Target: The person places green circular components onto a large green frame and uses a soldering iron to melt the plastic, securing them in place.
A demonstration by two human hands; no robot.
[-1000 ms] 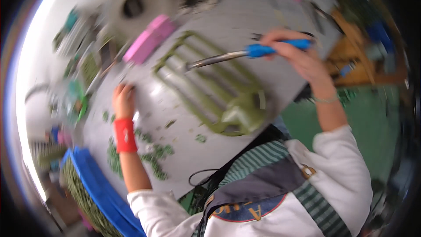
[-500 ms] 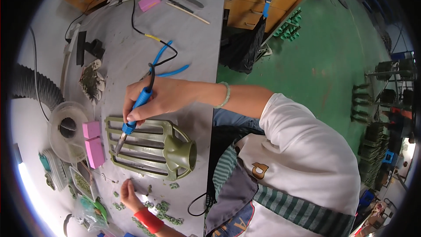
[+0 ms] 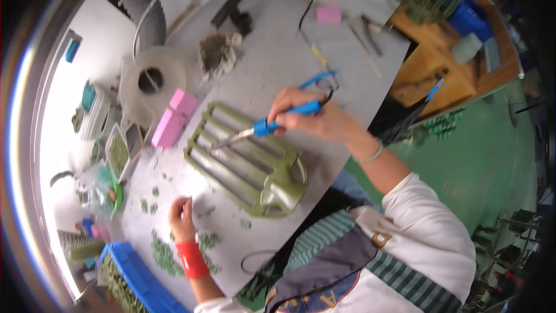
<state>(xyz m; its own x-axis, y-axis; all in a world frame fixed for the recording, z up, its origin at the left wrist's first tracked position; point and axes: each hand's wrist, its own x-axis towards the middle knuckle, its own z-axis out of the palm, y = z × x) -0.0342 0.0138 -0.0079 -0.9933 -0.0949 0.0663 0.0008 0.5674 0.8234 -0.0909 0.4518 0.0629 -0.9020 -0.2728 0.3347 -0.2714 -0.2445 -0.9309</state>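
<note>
My right hand [image 3: 310, 117] grips the blue handle of a soldering iron [image 3: 288, 117], its cord trailing off behind. The iron's long metal tip slants down to the far part of an olive-green plastic slatted basket [image 3: 231, 156]; I cannot tell if it touches a bar. The basket lies on its side on the grey table, its round socket [image 3: 282, 190] toward me. My left hand [image 3: 182, 219], with a red band at the wrist, is closed with fingertips together, nearer me and left of the basket. Whatever it may hold is hidden. Small green plastic scraps [image 3: 168, 254] lie beside it.
Pink blocks [image 3: 169, 127] and a round translucent extraction hood [image 3: 130, 81] stand beyond the basket. A soiled glove [image 3: 215, 53] and blue-handled pliers [image 3: 317, 79] lie farther back. A blue crate [image 3: 139, 278] of green parts is at the lower left.
My view has turned, so the table and basket appear slanted and shifted right. The iron still points at the basket's far part. My left hand stays closed near the scraps.
</note>
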